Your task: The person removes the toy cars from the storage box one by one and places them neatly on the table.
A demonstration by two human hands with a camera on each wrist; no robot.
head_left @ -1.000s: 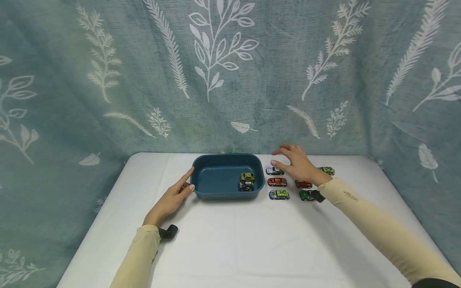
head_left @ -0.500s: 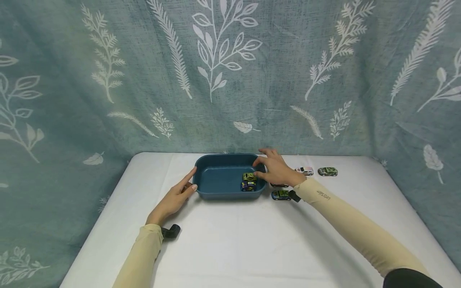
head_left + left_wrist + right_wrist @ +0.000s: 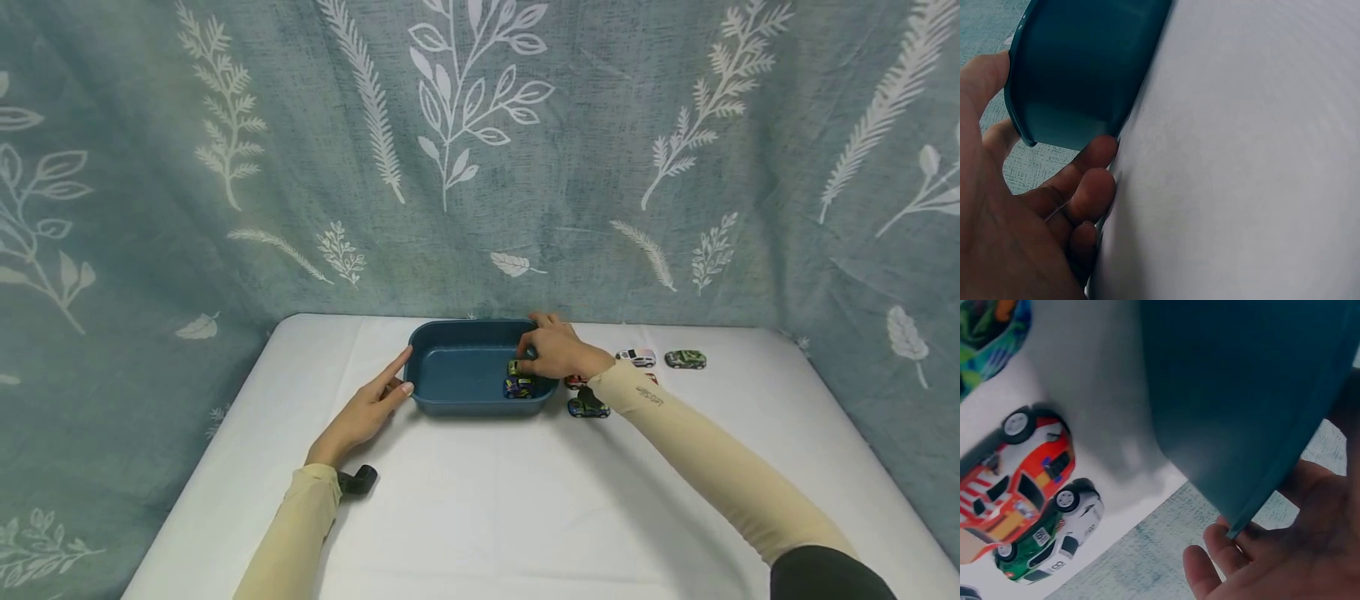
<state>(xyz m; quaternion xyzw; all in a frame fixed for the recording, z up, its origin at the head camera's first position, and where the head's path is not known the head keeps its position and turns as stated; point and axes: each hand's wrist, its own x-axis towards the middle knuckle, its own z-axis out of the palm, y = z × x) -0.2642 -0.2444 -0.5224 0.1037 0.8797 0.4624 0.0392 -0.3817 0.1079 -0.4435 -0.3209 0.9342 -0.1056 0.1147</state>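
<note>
A dark blue tray (image 3: 450, 379) stands at the middle of the white table and holds a green toy car (image 3: 513, 367) and a blue toy car (image 3: 517, 387) by its right wall. My right hand (image 3: 555, 352) reaches over the right rim, its fingers curled down onto the green car. In the right wrist view only the tray's outer wall (image 3: 1241, 381) and my fingers (image 3: 1210, 569) past the rim show. My left hand (image 3: 371, 404) rests with straight fingers against the tray's left wall (image 3: 1085, 69).
Several toy cars stand on the table right of the tray: a red one (image 3: 574, 382), a blue-green one (image 3: 585, 408), a white one (image 3: 636, 357) and a green one (image 3: 685, 359). A leaf-print cloth hangs behind the table.
My right hand has moved left from above the cars on the table to the tray and dropped its fingers onto the green car. The left hand has stayed put.
</note>
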